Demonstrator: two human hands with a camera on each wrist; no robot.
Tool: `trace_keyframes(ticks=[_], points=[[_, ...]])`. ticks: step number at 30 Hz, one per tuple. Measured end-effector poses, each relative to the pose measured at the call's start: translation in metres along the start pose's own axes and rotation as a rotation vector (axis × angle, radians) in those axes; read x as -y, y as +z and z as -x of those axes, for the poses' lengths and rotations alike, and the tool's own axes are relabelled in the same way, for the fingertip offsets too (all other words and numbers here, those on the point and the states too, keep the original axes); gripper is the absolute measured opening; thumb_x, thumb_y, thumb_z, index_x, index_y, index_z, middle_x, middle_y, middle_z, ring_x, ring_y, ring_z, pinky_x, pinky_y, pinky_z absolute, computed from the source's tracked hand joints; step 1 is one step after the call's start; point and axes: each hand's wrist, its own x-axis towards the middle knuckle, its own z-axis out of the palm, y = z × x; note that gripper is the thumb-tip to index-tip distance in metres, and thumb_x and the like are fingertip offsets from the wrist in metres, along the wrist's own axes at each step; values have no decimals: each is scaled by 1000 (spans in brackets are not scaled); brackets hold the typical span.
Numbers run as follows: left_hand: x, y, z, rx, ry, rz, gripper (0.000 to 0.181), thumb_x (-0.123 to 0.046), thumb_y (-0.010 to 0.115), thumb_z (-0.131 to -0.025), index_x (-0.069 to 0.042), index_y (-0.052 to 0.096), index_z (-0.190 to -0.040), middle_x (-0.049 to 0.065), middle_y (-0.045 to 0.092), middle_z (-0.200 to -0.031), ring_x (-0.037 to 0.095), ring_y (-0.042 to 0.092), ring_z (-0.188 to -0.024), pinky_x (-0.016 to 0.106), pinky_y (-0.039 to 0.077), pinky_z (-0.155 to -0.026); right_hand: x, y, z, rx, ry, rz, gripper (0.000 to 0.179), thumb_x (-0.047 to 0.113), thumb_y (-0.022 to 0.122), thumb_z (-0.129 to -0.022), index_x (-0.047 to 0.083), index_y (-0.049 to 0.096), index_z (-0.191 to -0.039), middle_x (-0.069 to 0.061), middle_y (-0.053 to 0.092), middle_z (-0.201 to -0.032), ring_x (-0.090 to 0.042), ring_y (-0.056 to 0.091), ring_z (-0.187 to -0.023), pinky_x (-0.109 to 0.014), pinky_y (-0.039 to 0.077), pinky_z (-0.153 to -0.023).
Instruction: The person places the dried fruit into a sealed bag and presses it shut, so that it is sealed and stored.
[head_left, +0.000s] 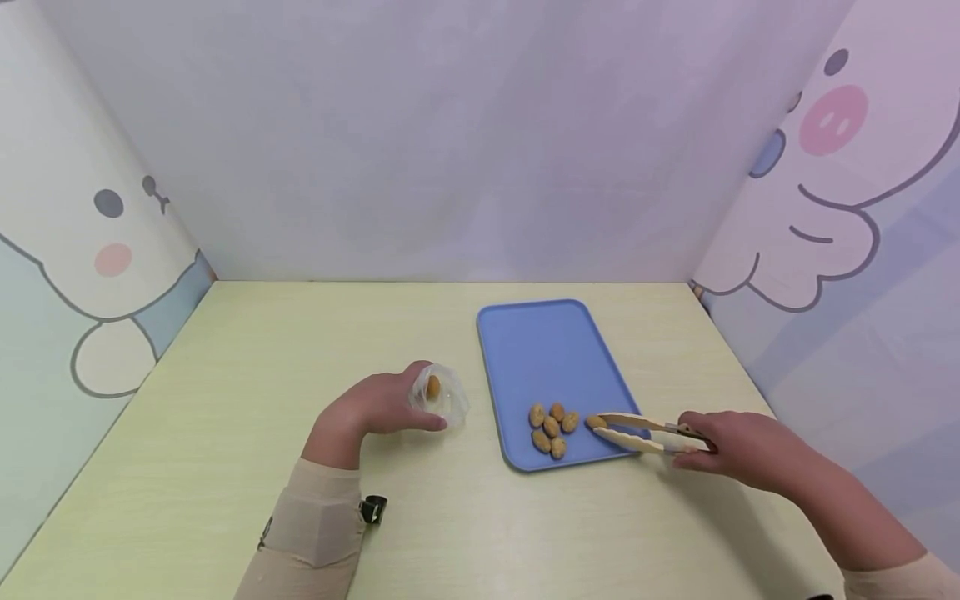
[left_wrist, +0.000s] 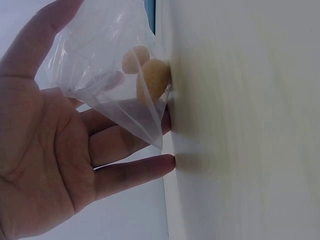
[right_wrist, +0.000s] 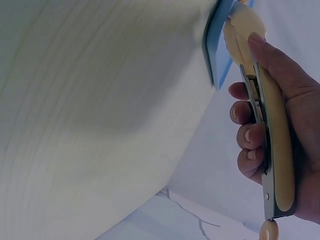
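Observation:
My left hand (head_left: 384, 404) holds a clear plastic bag (head_left: 452, 398), its mouth spread, with thumb and fingers on opposite sides. Inside the bag show two small round tan-brown pieces (left_wrist: 154, 80) that look like nuts or coated snacks. My right hand (head_left: 738, 450) grips a pair of tongs (right_wrist: 276, 145) with beige handles and tips, fingers wrapped round them. Over the right edge of the blue tray (head_left: 536, 350), the tong tips stand on either side of one brown piece (head_left: 596, 422). Several more brown pieces (head_left: 551, 427) lie grouped to its left on the tray.
The tray lies on a pale wood-grain table (head_left: 450, 533), right of the bag, with a low raised rim. A grey-white wall panel (head_left: 450, 142) stands along the table's back, and panels with cartoon animals flank both sides.

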Motion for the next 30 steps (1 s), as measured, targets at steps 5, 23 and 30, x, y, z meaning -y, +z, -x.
trace_keyframes(ticks=[5, 23, 30], points=[[-1, 0, 0, -2, -2, 2, 84, -63, 76, -71, -32, 40, -140, -5, 60, -103, 17, 55, -88, 39, 45, -80, -2, 1, -1, -75, -23, 40, 31, 60, 66, -84, 34, 50, -88, 20, 34, -61, 3, 29, -51, -22, 26, -49], [0, 0, 1, 0, 2, 19, 82, -63, 76, -71, -33, 40, -139, -5, 61, -104, 17, 56, -89, 39, 45, -81, 6, 11, -19, -452, -178, 177, 41, 42, 84, -71, 27, 54, -95, 24, 35, -66, 9, 28, -52, -18, 22, -43], [1, 1, 0, -8, -1, 12, 84, -64, 77, -70, -35, 39, -139, -5, 61, -104, 16, 56, -90, 39, 46, -82, 10, 13, -26, -527, -210, 190, 47, 40, 86, -67, 22, 59, -101, 19, 44, -70, 7, 39, -56, -19, 25, -44]])
